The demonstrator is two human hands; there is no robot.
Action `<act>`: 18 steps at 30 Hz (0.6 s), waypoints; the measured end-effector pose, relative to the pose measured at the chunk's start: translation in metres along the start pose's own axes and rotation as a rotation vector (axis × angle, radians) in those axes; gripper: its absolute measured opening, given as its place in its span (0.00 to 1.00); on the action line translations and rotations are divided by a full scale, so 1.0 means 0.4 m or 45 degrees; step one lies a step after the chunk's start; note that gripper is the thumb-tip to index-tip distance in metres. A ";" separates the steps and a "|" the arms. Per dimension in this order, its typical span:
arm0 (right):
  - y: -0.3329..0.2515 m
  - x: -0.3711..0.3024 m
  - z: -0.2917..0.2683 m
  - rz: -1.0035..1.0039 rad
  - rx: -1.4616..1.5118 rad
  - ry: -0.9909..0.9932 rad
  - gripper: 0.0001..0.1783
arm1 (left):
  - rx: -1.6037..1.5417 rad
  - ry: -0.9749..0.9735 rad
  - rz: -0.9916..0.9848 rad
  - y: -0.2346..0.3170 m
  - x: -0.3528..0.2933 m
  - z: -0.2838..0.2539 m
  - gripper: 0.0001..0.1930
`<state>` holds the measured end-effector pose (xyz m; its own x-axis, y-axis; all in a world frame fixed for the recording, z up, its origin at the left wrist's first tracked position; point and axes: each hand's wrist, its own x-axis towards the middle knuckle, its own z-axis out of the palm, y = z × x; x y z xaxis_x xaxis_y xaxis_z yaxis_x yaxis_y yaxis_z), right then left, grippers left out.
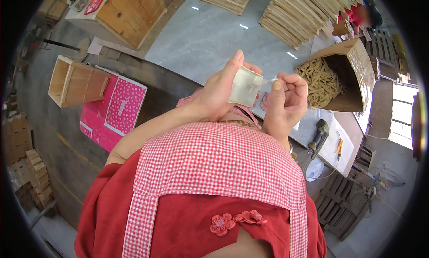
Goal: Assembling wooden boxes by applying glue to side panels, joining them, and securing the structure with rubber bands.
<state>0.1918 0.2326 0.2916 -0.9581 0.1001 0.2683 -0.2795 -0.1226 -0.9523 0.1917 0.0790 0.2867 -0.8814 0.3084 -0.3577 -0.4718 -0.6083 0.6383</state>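
My left hand (215,92) holds a small, pale, squarish block with a glossy, see-through look (242,92) in front of my chest, its thumb along the near side and fingers behind. The exact kind of this block I cannot make out. From its right edge a thin clear strip (268,81) runs to my right hand (288,100), whose thumb and forefinger are pinched on the strip's end. Both hands are raised over the near edge of a grey table (178,43).
Right of my hands lies a cardboard box (357,75) full of small pale wooden pieces (319,81). A nail gun (318,135) and orange-handled pliers (339,147) lie nearer. Stacked wooden boards (299,16) stand behind. On the left, a wooden box (80,83) rests on pink printed cardboard (123,106). Another person (357,16) is far right.
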 end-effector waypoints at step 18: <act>-0.014 0.091 0.029 -0.143 -0.083 -0.125 0.11 | -0.213 0.072 -0.268 0.007 -0.001 0.001 0.33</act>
<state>0.1577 0.2256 0.3085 -0.9234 0.0125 0.3836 -0.3837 -0.0510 -0.9220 0.1908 0.0774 0.2888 -0.7596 0.4022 -0.5111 -0.6303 -0.6488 0.4263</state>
